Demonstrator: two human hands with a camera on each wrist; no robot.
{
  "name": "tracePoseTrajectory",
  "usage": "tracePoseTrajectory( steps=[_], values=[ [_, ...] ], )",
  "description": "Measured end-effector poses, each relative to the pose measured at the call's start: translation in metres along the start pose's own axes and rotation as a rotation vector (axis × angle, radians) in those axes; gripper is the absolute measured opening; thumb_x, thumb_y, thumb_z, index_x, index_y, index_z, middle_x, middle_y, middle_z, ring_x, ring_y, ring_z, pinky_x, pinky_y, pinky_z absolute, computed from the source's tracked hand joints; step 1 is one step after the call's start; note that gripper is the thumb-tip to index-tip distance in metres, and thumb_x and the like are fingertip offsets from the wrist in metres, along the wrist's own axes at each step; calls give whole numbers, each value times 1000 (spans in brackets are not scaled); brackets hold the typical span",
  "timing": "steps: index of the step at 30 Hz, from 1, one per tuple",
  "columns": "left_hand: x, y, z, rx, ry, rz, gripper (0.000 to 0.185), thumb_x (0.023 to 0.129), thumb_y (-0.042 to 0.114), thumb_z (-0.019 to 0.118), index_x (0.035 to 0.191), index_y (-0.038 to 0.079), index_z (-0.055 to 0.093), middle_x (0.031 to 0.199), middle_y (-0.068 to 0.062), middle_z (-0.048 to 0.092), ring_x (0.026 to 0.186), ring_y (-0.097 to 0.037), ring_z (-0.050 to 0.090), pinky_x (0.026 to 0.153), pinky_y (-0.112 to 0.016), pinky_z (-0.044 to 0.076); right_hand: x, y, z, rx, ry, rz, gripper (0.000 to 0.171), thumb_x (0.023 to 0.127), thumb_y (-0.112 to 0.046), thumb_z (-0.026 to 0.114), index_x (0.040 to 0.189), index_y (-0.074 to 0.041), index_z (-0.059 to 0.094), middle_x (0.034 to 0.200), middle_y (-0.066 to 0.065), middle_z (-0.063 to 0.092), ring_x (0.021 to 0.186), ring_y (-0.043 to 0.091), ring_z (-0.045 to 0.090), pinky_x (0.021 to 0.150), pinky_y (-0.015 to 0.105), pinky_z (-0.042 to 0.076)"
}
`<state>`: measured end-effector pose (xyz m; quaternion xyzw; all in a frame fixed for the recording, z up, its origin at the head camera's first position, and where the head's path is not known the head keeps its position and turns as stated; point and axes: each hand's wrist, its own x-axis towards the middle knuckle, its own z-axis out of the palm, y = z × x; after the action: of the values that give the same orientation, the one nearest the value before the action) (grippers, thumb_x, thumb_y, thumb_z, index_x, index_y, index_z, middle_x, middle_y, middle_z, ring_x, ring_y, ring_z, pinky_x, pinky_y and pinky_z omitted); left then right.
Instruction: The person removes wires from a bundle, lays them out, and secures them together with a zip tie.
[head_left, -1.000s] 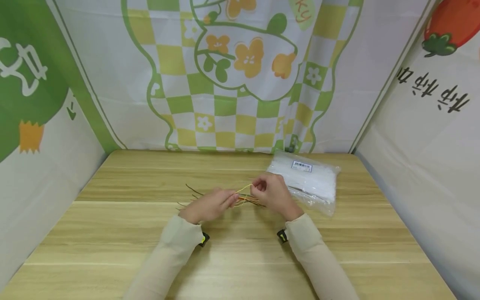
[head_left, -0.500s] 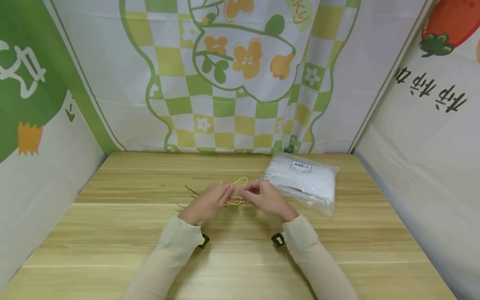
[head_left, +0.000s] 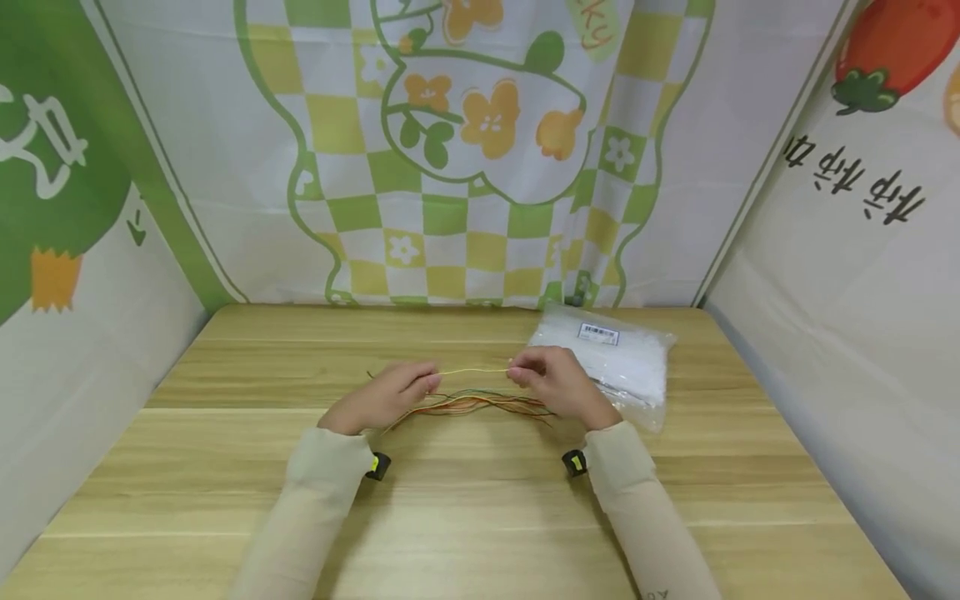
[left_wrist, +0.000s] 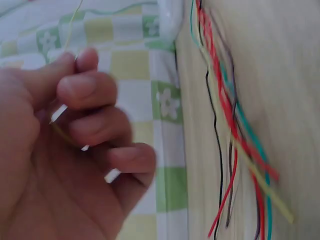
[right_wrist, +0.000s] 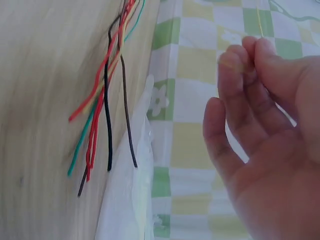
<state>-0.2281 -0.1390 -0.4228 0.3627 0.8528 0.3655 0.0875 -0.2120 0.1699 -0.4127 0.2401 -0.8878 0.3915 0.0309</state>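
Observation:
A thin yellow wire (head_left: 474, 372) is stretched straight between my two hands above the wooden table (head_left: 480, 500). My left hand (head_left: 390, 395) pinches its left end between thumb and fingertips (left_wrist: 75, 62), the other fingers curled. My right hand (head_left: 551, 383) pinches its right end, seen as a fine yellow line at the fingertips (right_wrist: 257, 50). Below the taut wire a loose bundle of coloured wires (head_left: 472, 404) lies on the table, red, green, orange and black strands (left_wrist: 235, 125) (right_wrist: 107, 110) fanning out at both ends.
A clear plastic bag of white strips (head_left: 611, 362) with a barcode label lies at the back right, just beyond my right hand; its edge (right_wrist: 130, 200) shows beside the wire ends. Printed cloth walls (head_left: 465, 150) enclose the table on three sides.
The yellow wire was a slack loop between hands held close together; my hands have moved apart, left one leftward and right one rightward, pulling it straight and lifted off the bundle.

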Motion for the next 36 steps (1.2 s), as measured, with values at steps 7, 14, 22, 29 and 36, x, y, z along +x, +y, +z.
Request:
tracePoseTrajectory(
  steps=[7, 14, 22, 29, 36],
  values=[
    [-15, -6, -15, 45, -14, -58, 29, 114, 11, 43, 87, 3, 49, 75, 2, 41, 65, -9, 37, 67, -25, 38, 1, 4, -4, -41, 7, 22, 13, 105, -18, 67, 101, -13, 77, 89, 14, 73, 72, 10, 59, 68, 27, 50],
    [-22, -2, -22, 206, 102, -153, 29, 110, 7, 51, 82, 6, 57, 76, -5, 55, 69, -13, 49, 72, -30, 45, -2, 9, -8, -16, -38, 48, 13, 106, -18, 65, 105, -11, 76, 90, 16, 73, 72, 17, 65, 64, 27, 49],
    [-26, -3, -28, 242, 155, -191, 31, 110, 7, 54, 79, 9, 62, 67, 2, 56, 63, -10, 52, 72, -31, 47, -6, 17, -16, -101, -26, -24, 10, 102, -14, 70, 104, -8, 78, 94, 4, 70, 75, 12, 56, 72, 29, 49],
    [-27, -13, -28, 224, 158, -188, 33, 109, -3, 47, 79, 4, 60, 68, 2, 52, 62, -10, 48, 63, -24, 43, -6, 20, -19, -183, -64, -65, 11, 100, -12, 72, 105, -8, 82, 94, -1, 70, 81, 9, 62, 75, 28, 53],
    [-30, -24, -31, 186, 124, -176, 30, 112, 6, 47, 84, 2, 58, 66, 3, 51, 61, -9, 49, 63, -25, 48, -9, 19, -24, -174, -62, -13, 9, 98, -16, 76, 101, -14, 84, 92, -6, 71, 81, 14, 65, 74, 29, 54]
  ],
)
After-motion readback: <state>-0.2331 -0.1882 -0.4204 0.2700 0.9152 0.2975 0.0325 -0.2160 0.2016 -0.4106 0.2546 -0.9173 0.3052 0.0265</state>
